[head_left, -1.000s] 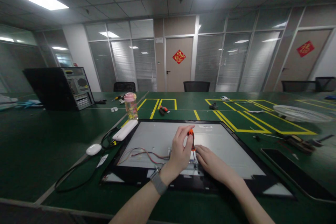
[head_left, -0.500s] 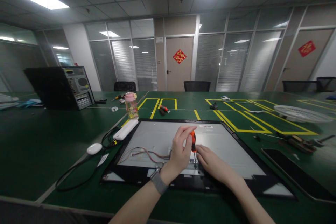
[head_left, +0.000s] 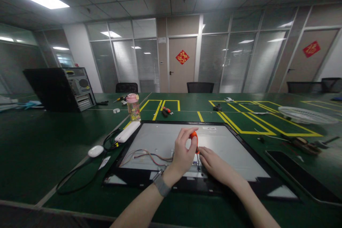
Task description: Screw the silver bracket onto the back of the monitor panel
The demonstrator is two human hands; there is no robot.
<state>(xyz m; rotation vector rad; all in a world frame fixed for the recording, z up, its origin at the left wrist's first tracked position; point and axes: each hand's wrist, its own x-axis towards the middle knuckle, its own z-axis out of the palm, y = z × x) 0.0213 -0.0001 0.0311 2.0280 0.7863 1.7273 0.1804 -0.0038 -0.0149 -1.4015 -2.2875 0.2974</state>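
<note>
Fingers have rolled the screwdriver (head_left: pixel 195 139): left hand (head_left: pixel 183 155) clamped on its handle, right hand (head_left: pixel 213 164) steadying the tip, open, on the panel (head_left: pixel 235 149), centre frame.

Loose wires (head_left: pixel 145 155) crowd the panel's (head_left: pixel 235 149) left; its right lies open
</note>
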